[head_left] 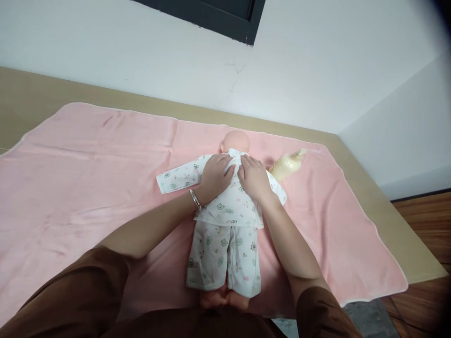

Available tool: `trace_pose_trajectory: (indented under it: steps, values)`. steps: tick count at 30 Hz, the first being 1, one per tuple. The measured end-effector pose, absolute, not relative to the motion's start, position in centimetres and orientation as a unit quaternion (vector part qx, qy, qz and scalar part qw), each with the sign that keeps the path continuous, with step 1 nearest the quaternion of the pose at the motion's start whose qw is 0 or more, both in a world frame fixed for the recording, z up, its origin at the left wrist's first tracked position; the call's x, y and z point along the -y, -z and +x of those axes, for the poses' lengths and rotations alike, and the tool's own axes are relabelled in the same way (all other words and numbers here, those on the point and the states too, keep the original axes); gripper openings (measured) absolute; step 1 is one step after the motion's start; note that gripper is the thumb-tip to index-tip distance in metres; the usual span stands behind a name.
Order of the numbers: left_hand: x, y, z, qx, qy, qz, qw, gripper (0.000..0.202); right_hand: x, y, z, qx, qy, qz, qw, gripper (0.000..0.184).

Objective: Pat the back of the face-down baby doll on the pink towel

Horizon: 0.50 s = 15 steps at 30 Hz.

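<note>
A baby doll (229, 213) in a white printed top and matching trousers lies face down, its bald head (236, 141) away from me and its bare feet near my body. My left hand (215, 176) rests flat on the left side of its upper back, fingers stretched out. On the right side of the back lies my right hand (254, 177), its fingers also extended. Neither hand grips anything. The doll's left-hand sleeve (179, 177) stretches out sideways. Just right of the doll is a baby bottle (288, 164) with creamy contents, lying on its side.
A pink blanket (98, 188) with pale edging lies under the doll and bottle, covering most of the wooden table (412, 249). A white wall (299, 84) stands behind the table, with a dark frame (225, 23) on it. Brown wood flooring (426, 220) shows at right.
</note>
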<state>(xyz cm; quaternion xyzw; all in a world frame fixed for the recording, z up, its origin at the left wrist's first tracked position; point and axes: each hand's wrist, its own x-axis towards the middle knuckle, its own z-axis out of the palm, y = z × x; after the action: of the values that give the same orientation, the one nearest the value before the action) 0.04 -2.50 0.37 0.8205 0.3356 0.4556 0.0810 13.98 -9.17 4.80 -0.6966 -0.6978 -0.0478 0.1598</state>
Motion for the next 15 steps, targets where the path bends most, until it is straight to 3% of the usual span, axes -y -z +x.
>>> trace_pose_trajectory:
  steps: [4,8,15]
  values:
    - [2.9,-0.5,-0.1,-0.362,-0.455,0.810,0.075,0.023,9.7,-4.9,12.9,0.681,0.068,-0.704,0.190,0.044]
    - [2.5,-0.5,0.1,-0.407,-0.407,0.814,0.080,0.035,8.8,-4.4,14.2,0.651,0.023,-0.726,0.222,0.044]
    - [1.7,-0.2,0.1,-0.330,-0.417,0.845,0.059,0.035,8.4,-4.0,15.1,0.654,0.020,-0.725,0.212,0.048]
